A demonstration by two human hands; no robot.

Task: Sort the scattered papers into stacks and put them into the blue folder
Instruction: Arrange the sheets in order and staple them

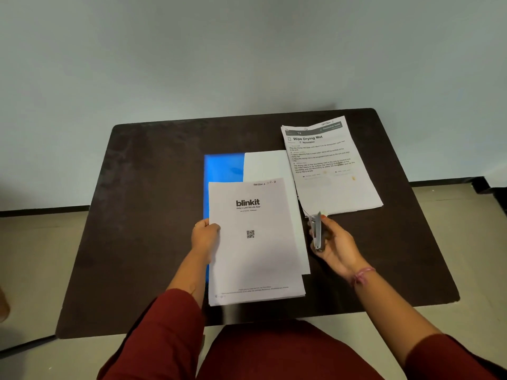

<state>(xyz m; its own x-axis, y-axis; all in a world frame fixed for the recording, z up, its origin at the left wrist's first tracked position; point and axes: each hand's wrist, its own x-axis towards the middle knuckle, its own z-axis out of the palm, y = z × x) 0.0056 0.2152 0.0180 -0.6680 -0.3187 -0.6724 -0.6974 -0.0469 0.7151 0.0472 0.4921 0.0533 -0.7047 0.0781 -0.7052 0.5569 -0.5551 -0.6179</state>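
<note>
on the dark brown desk (142,215): a blue folder (223,167), paper stacks and both hands.
blue folder: lies flat near the middle of the desk, mostly covered; its blue shows at the far left corner and as a thin strip along the left side.
plain white sheet (267,164): rests on the folder's right part, its far edge and right edge showing from under the top stack.
blinkit stack (255,250): a pile of sheets with a logo and qr code, lying over the folder and white sheet, its near end close to the desk's front edge.
left hand (205,237): fingers curled on the left edge of the blinkit stack, gripping it.
right hand (336,246): palm turned up, fingers wrapped round a small silver stapler (317,231), just beside the near left corner of the other stack.
wipe drying mat stack (329,165): printed pages at the far right, tilted, apart from the folder.
sleeves (164,333): dark red.
</note>
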